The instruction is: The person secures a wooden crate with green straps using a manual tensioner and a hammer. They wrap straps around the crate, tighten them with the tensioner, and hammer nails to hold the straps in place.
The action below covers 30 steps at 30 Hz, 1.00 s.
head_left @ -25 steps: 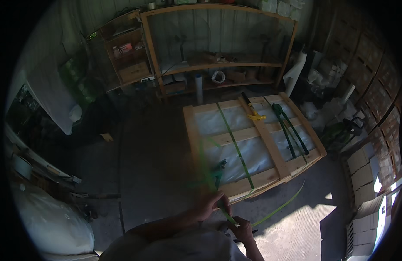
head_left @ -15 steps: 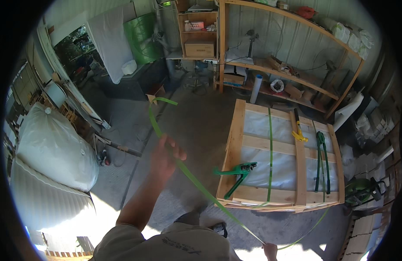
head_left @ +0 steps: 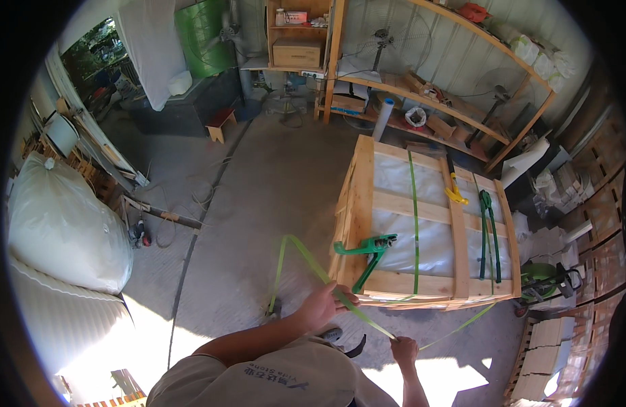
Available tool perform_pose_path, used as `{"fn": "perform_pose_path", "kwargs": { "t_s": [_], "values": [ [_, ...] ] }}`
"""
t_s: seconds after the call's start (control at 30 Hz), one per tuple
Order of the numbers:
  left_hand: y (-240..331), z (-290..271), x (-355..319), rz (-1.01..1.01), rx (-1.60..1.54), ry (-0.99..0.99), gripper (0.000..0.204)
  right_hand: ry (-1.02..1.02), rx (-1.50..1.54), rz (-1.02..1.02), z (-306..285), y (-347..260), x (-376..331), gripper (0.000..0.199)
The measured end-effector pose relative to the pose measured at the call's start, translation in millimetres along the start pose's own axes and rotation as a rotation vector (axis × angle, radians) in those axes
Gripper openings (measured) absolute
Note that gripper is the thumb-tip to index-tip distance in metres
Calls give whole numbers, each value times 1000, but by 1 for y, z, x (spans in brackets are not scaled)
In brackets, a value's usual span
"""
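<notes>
Both hands grip green strap (head_left: pixel 306 256); wooden crate (head_left: pixel 421 227), green tensioner (head_left: pixel 367 252) alongside.

Big white sack (head_left: pixel 62 230) sits off on the left, with a little wooden stool (head_left: pixel 220 124) further back. Green tank (head_left: pixel 206 34) by the wooden shelves (head_left: pixel 421 88) at the wall.

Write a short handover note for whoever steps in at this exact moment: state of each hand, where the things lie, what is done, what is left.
Left hand: gripping the loose green strap, which loops up and down to the floor.
Right hand: pinching the same strap nearer its run to the wooden crate.
Done: one green band already runs over the crate top.
On the crate: a green strapping tool, a yellow-handled tool and a long green tool.
Left: the held strap is slack, not yet tensioned.
</notes>
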State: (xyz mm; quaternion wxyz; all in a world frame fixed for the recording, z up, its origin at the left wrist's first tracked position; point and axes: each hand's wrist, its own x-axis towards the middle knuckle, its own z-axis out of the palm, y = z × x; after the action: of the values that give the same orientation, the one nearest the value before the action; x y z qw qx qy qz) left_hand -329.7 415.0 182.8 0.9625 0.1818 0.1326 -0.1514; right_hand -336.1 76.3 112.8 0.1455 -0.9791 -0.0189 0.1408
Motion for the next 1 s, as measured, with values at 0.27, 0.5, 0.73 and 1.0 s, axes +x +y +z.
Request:
{"fn": "perform_pose_path", "kwargs": {
  "t_s": [0.27, 0.5, 0.73, 1.0],
  "values": [
    [39, -50, -17, -292, 66, -43, 42, -57, -54, 94, 11, -151, -34, 36],
    [135, -70, -68, -357, 75, -149, 36, -207, 97, -68, 14, -367, -54, 45],
    [324, -103, -155, 181, 280, 197, 38, 91, 159, -561, 38, -343, -8, 21],
    [511, -178, -219, 590, 62, 74, 35, -409, -421, 46, 50, -112, 5, 58]
  ]
}}
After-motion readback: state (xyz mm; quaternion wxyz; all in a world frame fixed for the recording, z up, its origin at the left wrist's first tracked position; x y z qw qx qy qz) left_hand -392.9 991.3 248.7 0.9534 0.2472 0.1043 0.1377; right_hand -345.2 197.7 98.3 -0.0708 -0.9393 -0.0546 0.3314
